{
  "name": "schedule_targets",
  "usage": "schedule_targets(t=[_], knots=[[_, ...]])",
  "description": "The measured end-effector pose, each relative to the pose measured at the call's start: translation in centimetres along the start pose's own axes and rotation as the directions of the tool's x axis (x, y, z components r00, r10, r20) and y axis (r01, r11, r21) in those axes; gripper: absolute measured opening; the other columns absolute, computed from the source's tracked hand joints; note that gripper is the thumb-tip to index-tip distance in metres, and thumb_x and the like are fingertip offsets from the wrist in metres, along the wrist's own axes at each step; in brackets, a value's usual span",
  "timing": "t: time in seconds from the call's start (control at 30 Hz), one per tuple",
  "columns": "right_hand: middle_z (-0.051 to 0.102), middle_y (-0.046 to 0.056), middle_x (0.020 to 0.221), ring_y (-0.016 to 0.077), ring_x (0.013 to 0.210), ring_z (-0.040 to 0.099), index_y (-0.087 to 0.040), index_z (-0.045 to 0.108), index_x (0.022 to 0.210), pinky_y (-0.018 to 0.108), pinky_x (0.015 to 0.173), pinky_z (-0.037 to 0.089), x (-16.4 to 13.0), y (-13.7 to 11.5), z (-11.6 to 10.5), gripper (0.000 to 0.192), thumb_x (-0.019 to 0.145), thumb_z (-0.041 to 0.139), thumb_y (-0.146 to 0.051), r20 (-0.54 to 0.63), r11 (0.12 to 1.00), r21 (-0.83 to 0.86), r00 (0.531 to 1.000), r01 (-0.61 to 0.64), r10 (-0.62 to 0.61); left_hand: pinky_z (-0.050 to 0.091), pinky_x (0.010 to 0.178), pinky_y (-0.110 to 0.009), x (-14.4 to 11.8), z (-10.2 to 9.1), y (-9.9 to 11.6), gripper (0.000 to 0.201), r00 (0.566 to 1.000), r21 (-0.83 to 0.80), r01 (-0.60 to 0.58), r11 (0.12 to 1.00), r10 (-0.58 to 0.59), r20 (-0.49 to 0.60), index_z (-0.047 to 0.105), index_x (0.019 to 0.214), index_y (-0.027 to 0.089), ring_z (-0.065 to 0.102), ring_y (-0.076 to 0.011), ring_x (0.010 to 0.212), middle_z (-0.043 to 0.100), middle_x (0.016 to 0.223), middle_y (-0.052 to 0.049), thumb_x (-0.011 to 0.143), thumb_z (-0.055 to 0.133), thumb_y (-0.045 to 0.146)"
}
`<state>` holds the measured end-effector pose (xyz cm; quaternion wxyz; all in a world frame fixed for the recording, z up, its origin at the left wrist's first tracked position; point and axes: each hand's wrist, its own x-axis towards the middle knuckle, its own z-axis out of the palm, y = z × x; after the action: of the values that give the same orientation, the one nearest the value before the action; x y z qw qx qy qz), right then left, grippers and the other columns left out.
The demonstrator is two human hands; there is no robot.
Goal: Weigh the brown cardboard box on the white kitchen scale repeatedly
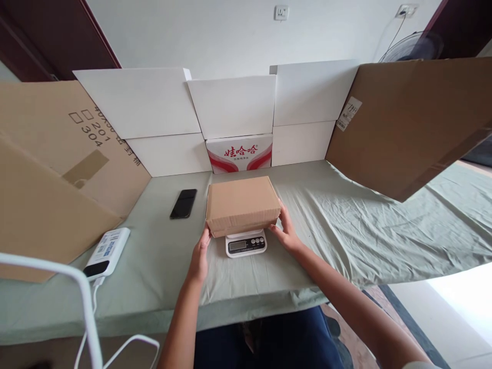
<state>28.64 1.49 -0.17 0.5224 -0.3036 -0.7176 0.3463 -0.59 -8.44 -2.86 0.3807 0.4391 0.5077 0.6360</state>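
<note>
A brown cardboard box sits over a small white kitchen scale, hiding the scale's weighing surface. Whether the box rests fully on it I cannot tell. The scale's display and round buttons face me. My left hand grips the box's lower left side, fingers partly hidden beneath it. At the right lower corner, my right hand holds the box with fingers along its side and the thumb at the front edge.
A black phone lies left of the box. Further left is a white power bank with a cable. White cartons line the back; large cardboard boxes stand at left and right. A white tube curves across the lower left.
</note>
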Motion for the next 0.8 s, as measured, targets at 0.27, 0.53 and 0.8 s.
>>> schedule_targets(t=[0.27,0.53,0.8], knots=[[0.038,0.009,0.157,0.0327,0.147,0.035,-0.035,0.023,0.16,0.052,0.121,0.037,0.04,0.15,0.03,0.079,0.093,0.055,-0.063,0.007,0.999,-0.043,1.0,0.008,-0.007,0.022,0.126,-0.048,-0.15,0.18,0.64,0.088,0.996,0.045,-0.051,0.998,0.048,0.069,0.04,0.156,0.022,0.029,-0.0326,0.152,0.031,0.165,-0.011,0.088,0.043,0.077],[0.036,0.009,0.158,0.0326,0.148,0.034,-0.035,0.023,0.16,0.052,0.121,0.037,0.06,0.02,-0.06,0.079,0.093,0.055,-0.063,0.02,0.999,-0.05,1.0,0.018,-0.017,0.023,0.126,-0.048,-0.19,0.18,0.28,0.085,0.996,0.056,-0.062,0.996,0.058,0.075,0.036,0.158,0.022,0.031,-0.0315,0.152,0.028,0.166,-0.011,0.091,0.042,0.074],[0.037,0.009,0.157,0.0324,0.149,0.033,-0.036,0.024,0.159,0.052,0.12,0.038,0.06,0.07,0.01,0.078,0.093,0.056,-0.062,0.02,0.999,-0.044,1.0,0.009,-0.008,0.022,0.126,-0.047,-0.29,0.49,0.67,0.084,0.992,0.045,-0.087,0.995,0.082,0.094,0.036,0.158,0.026,0.029,-0.0316,0.153,0.029,0.166,-0.009,0.09,0.042,0.075]])
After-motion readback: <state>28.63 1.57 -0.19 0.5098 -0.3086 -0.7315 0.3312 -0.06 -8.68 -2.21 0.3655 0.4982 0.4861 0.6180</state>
